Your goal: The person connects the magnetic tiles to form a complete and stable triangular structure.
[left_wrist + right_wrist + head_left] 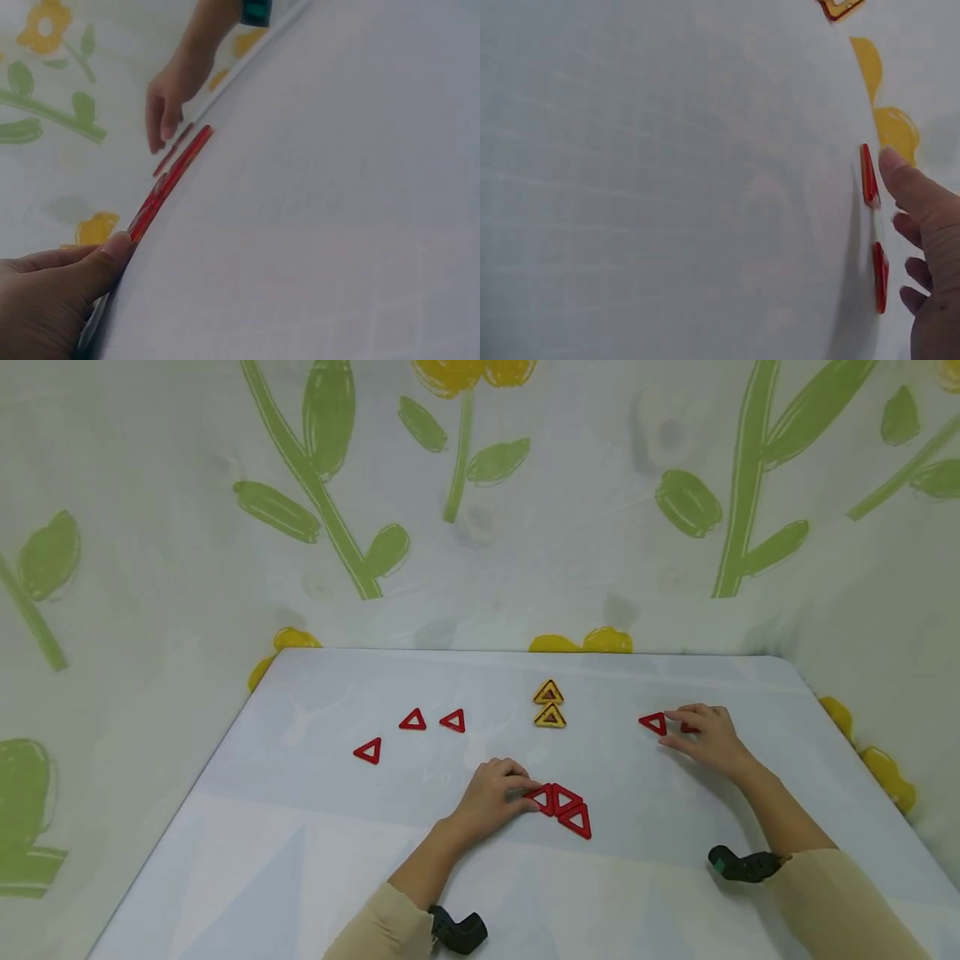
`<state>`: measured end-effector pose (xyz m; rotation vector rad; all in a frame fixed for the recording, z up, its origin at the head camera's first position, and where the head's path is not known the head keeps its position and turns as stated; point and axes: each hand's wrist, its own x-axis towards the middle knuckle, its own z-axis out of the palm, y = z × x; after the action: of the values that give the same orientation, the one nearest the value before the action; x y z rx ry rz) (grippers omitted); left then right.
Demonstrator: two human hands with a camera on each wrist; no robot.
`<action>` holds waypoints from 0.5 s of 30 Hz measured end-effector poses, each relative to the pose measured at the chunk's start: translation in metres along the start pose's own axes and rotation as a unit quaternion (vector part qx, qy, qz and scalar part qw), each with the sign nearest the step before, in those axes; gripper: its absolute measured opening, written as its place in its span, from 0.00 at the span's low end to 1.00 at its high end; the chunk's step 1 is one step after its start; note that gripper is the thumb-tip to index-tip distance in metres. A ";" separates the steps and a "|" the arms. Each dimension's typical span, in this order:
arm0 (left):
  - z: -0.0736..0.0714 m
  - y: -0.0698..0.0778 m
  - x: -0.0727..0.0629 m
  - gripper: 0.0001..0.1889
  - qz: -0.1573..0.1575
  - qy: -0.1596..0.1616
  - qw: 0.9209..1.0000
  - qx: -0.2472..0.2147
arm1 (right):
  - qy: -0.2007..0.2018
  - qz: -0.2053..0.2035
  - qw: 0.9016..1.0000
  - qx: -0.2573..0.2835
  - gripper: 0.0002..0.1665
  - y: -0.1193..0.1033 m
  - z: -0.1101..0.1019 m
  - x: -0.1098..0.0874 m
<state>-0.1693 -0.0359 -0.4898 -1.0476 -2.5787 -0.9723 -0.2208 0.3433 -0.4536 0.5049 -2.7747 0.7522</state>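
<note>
My left hand pinches a red triangle tile between thumb and forefinger, low on the white table. Against that tile lie two more red triangle tiles, one beside it and one below right, forming a curved row. Over on the right, thumb and forefinger of my right hand are spread at the near side of another red triangle tile. Beneath the fingers of that hand is a further red tile, partly hidden in the head view. In the right wrist view the thumb tip is close beside the upper red tile.
Three loose red triangle tiles lie at the left: one, another, and a nearer one. Two yellow triangle pieces, an upper and a lower, stand point to base at the back middle. A flower-patterned cloth hangs behind the table.
</note>
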 end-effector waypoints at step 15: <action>0.002 -0.004 -0.001 0.14 0.009 0.010 1.000 0.005 | -0.124 0.072 0.989 -0.041 0.34 0.007 -0.011 0.018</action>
<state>-0.1714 -0.0374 -0.4936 -1.0507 -2.5525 -0.9593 -0.2386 0.3494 -0.4423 0.4109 -3.0874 0.6411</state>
